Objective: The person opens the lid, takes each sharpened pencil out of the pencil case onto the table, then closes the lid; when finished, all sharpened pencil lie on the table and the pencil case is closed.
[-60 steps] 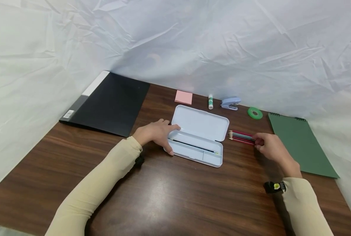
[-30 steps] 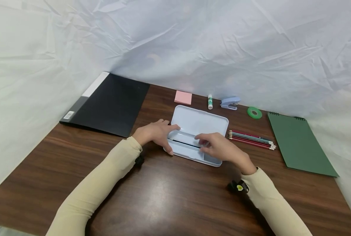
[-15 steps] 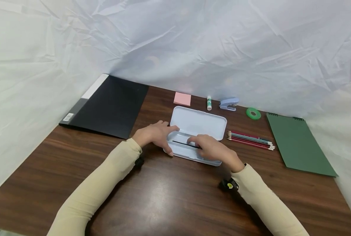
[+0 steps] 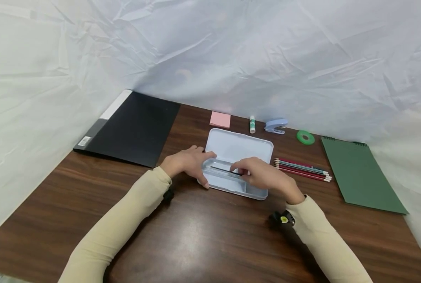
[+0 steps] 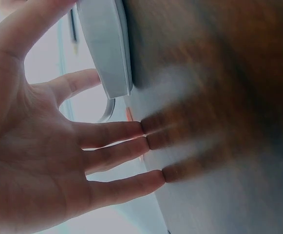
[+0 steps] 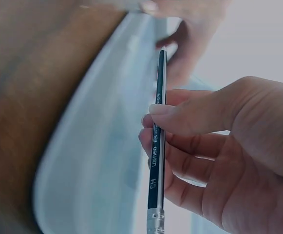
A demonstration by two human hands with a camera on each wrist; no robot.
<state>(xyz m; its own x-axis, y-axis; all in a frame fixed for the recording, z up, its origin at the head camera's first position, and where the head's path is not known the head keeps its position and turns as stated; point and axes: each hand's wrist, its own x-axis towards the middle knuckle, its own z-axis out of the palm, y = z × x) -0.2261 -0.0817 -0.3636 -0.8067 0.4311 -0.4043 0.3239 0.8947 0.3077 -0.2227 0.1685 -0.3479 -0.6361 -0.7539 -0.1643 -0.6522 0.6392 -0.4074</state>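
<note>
A light blue-white pencil case (image 4: 224,181) lies with its lid folded back on the brown table. My left hand (image 4: 190,162) rests at its left end, thumb on the front edge and index finger towards the hinge side. In the left wrist view its other fingers (image 5: 117,187) are straight, tips on the table. Inside the case area, my right hand (image 4: 260,173) pinches a dark pencil (image 6: 156,161) between thumb and fingers; its tip points left, towards my left hand. Right of the case lie several red and light-blue pencils (image 4: 299,169) with white erasers.
A black folder (image 4: 136,125) lies at the left, a green spiral notebook (image 4: 364,177) at the right. Along the back wall sit pink sticky notes (image 4: 220,120), a glue stick (image 4: 252,124), a blue stapler (image 4: 275,125) and green tape (image 4: 305,137).
My right hand has left the row of pencils, moved left into the case, and taken hold of the dark pencil there, which now looks slightly raised. The left hand has stayed in place.
</note>
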